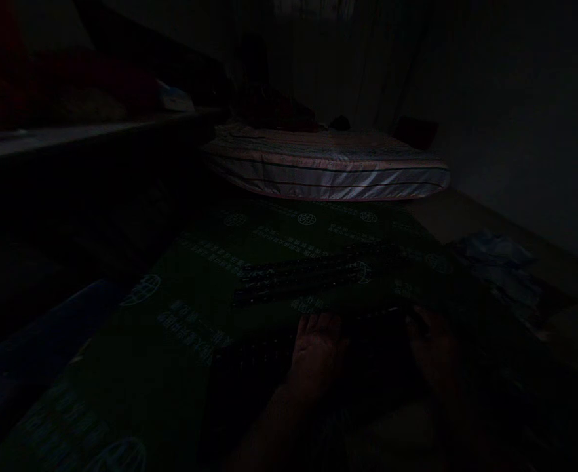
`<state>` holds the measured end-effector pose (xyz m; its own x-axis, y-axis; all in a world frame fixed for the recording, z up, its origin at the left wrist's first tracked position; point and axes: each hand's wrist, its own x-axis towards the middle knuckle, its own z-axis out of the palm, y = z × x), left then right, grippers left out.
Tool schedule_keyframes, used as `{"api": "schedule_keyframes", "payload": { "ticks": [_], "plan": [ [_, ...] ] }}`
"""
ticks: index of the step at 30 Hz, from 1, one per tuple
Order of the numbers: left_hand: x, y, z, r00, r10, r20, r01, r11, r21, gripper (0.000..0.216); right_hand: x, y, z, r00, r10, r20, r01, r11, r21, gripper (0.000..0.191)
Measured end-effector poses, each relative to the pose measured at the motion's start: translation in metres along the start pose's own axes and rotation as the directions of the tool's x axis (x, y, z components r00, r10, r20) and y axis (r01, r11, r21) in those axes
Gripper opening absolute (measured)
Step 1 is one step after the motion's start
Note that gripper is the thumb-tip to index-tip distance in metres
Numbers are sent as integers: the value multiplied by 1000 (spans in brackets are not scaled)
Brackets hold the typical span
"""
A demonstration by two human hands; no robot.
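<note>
The room is very dark. My left hand (316, 347) rests low in the middle on a dark patterned cloth (250, 367), knuckles up, fingers curled down onto the fabric. My right hand (429, 347) is barely visible to its right, on the same dark fabric; its fingers are lost in shadow. A long folded strip of dark patterned cloth (308, 275) lies just beyond both hands. All of this sits on a green mat (171, 354) with pale printed globes and lettering.
A folded mattress (328, 174) with shiny striped edges lies on the floor farther back. A dark raised ledge (73, 141) with red things runs along the left. Pale crumpled cloth (500, 262) lies at the right. A blue object (48, 334) lies at the mat's left edge.
</note>
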<state>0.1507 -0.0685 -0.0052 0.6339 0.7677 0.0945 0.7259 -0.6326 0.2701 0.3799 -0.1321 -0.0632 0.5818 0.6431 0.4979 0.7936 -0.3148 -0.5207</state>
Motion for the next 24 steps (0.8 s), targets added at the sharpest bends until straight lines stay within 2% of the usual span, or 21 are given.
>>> {"api": "schedule_keyframes", "payload": {
  "ticks": [16, 24],
  "plan": [
    [2, -2, 5, 1000, 4, -26, -4, 1000, 21, 30, 0, 2, 3, 999, 30, 15, -30, 999, 13, 43],
    [1, -4, 4, 999, 21, -44, -20, 1000, 16, 29, -1, 3, 3, 1000, -3, 3, 3, 1000, 13, 39]
  ]
}}
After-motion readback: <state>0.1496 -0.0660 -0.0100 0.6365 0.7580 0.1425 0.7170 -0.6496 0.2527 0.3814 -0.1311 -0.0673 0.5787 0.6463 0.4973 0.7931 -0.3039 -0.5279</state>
